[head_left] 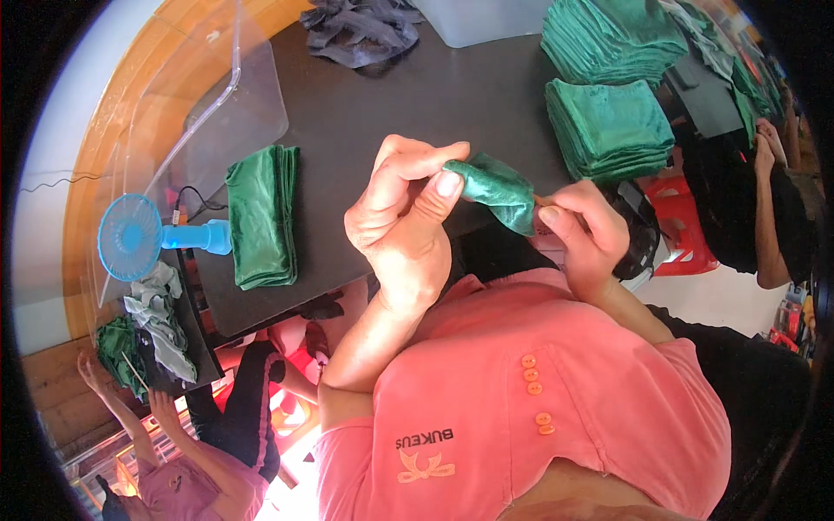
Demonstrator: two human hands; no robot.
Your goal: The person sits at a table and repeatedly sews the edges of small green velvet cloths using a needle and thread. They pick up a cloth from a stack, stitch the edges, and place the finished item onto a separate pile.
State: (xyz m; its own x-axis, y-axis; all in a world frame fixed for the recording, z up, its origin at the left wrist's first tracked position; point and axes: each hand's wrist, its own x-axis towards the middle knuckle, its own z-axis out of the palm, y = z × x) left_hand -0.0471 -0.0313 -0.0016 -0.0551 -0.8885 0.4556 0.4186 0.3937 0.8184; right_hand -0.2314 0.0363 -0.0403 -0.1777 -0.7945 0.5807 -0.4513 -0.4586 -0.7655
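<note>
Spanning the gap between left hand [404,217] and right hand [592,233], a small green velvet piece [498,190] slopes down rightward along its long axis. The left pinches its upper end; the right pinches a slim brown item [542,201] at the lower end. Beyond lies the dark counter [373,104].

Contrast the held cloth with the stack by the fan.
The cloth is bunched, the stack folded neatly. The cloth is up in the left hand, the stack rests on the table. The cloth looks smaller than the stack. Both are shiny green fabric.
</note>
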